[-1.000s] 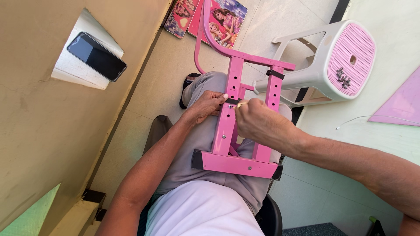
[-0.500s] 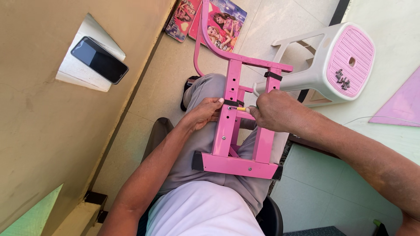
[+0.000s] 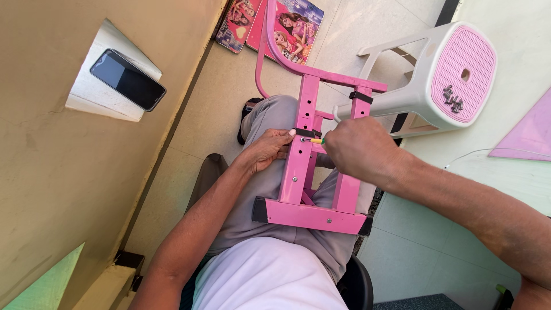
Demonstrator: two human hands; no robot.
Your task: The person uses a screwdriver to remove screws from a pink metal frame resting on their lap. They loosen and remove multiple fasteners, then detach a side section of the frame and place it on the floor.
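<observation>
A pink metal frame [image 3: 298, 172] with two perforated uprights and a black-capped foot bar lies across my lap. My left hand [image 3: 268, 148] grips the left upright from the side, fingers behind it near a black collar. My right hand [image 3: 357, 148] is closed around a screwdriver [image 3: 317, 140] with a yellow and green handle. Its tip meets a screw on the left upright, just under the collar. Most of the tool is hidden in my fist.
A white plastic stool [image 3: 442, 80] with a pink seat lies on its side at the right, several screws [image 3: 452, 99] resting on it. A black phone [image 3: 127, 79] sits in a wall niche at the left. Picture panels [image 3: 275, 26] lie on the floor beyond.
My right hand shifted from over the left upright out to the right, exposing the screwdriver tip against the screw. My left hand kept its hold on the upright.
</observation>
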